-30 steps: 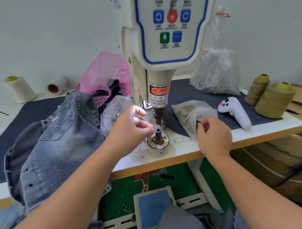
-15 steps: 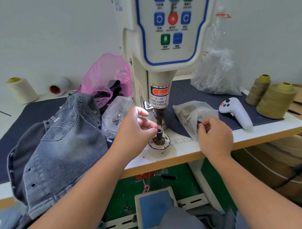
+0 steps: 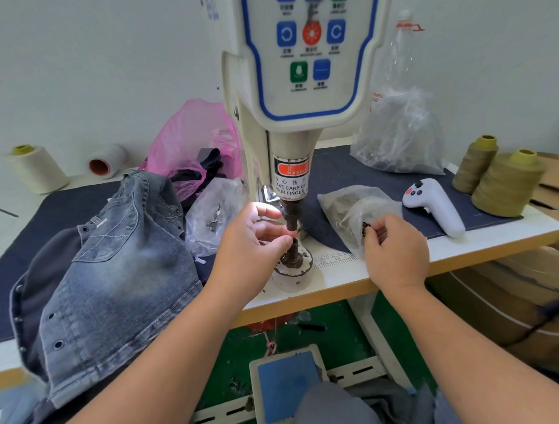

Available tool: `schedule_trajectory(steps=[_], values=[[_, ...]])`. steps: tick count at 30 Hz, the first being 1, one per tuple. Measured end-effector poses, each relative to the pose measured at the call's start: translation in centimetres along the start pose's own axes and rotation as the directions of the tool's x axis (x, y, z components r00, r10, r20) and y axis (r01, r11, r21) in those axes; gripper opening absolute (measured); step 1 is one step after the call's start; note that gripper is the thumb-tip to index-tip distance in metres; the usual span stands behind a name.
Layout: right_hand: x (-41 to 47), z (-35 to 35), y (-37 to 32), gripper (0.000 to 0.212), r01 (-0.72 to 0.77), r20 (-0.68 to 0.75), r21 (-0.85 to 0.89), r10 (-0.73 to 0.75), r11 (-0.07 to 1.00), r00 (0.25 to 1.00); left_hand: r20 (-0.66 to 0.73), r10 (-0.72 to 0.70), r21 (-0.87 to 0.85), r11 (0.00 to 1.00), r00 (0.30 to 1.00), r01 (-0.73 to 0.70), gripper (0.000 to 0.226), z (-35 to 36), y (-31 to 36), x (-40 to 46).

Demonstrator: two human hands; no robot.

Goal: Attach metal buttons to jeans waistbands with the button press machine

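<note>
**Loading the press with button parts**

The left hand [image 3: 254,241] is at the button press machine [image 3: 295,116]. Its thumb and fingers are curled and pinched together right at the top of the little post [image 3: 294,251] under the machine's head. It looks like the hand is setting a small piece there, but the piece is too small to see, so I cannot tell for sure.

The right hand [image 3: 392,252] is at the clear bag [image 3: 351,215] beside the machine. Its fingers pinch a small dark metal button [image 3: 366,229] at the bag's mouth.

The jeans [image 3: 109,268] lie in a heap on the left side of the table [image 3: 400,255]. They are well apart from the post and no hand touches them.

So the step in hand seems to be loading the parts. Next, I think the button must go into the machine. Then the jeans waistband must be laid over the post. Fingers must move clear before the pedal [image 3: 287,386] on the floor is pressed.
</note>
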State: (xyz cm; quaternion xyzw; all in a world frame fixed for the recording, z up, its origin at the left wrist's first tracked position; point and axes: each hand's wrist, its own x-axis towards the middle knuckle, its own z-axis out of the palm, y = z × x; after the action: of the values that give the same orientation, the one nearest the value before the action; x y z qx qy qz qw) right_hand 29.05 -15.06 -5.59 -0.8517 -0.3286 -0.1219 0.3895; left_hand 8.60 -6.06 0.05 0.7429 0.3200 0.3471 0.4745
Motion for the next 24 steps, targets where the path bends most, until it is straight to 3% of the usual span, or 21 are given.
schedule_trajectory(steps=[12,24], values=[[0.0,0.02,0.16,0.017,0.008,-0.006,0.007,-0.008,1.0,1.0,0.025,-0.086,-0.211,0.973,0.996,0.089,0.023,0.64,-0.2,-0.16],[-0.04,-0.15,0.0,0.017,0.017,-0.005,0.006,-0.017,1.0,1.0,0.001,-0.067,-0.157,0.985,0.998,0.066,0.026,0.57,-0.02,0.04]])
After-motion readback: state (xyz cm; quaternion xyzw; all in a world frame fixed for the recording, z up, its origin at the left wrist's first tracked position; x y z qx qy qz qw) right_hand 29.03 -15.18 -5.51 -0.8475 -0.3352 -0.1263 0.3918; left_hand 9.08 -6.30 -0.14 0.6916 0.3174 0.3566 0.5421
